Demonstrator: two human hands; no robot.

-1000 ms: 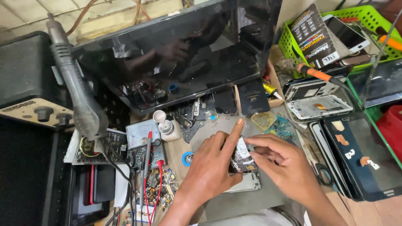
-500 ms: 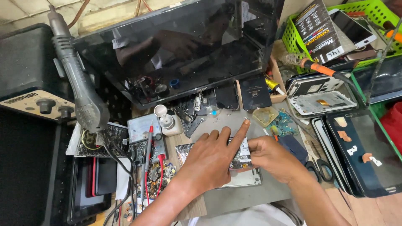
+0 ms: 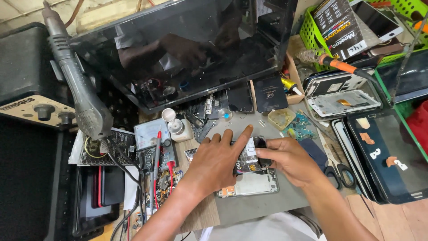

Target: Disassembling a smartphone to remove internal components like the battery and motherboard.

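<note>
Where the two forearms meet at lower centre of the frame, the left hand (image 3: 218, 163) lies fingers-down, index finger stretched out, on an opened phone (image 3: 249, 180) resting on a grey mat (image 3: 263, 205) on the tabletop. Just right of it, the right hand (image 3: 287, 160) is curled around the phone's upper end, gripping it. Scissors (image 3: 339, 172) lie right of that hand, with dark tablets (image 3: 392, 156) at the right edge. Left of centre sit a multimeter (image 3: 149, 138) and its red probe (image 3: 156, 169). Farther up, a hot-air gun (image 3: 78, 85) hangs at upper left, a large dark screen (image 3: 187, 44) leans across the top, and a green basket (image 3: 312, 27) fills the upper right corner.
</note>
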